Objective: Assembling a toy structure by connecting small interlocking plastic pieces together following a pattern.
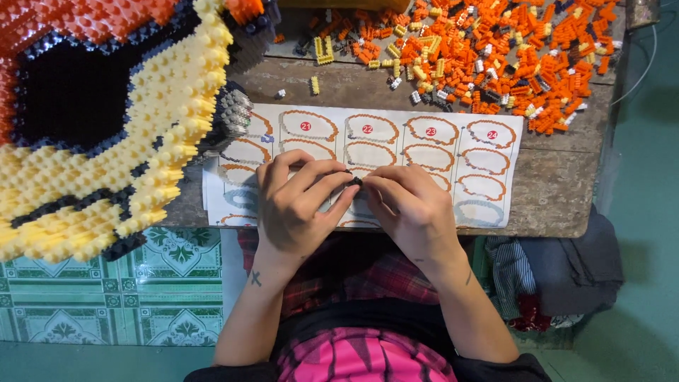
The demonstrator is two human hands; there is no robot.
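Observation:
My left hand (300, 201) and my right hand (407, 201) meet over the near edge of a wooden table (552, 187). Their fingertips pinch a tiny dark building-block piece (356, 181) between them. Both hands rest above a white instruction sheet (495, 184) printed with rows of orange and grey oval outlines. The piece is mostly hidden by my fingers.
A big block model (120, 120) in yellow, black and orange fills the upper left, overhanging the table. A heap of loose orange, yellow and white bricks (495, 49) lies at the far side. Folded clothes (559, 276) sit low on the right. Green patterned floor tiles (113, 297) show at left.

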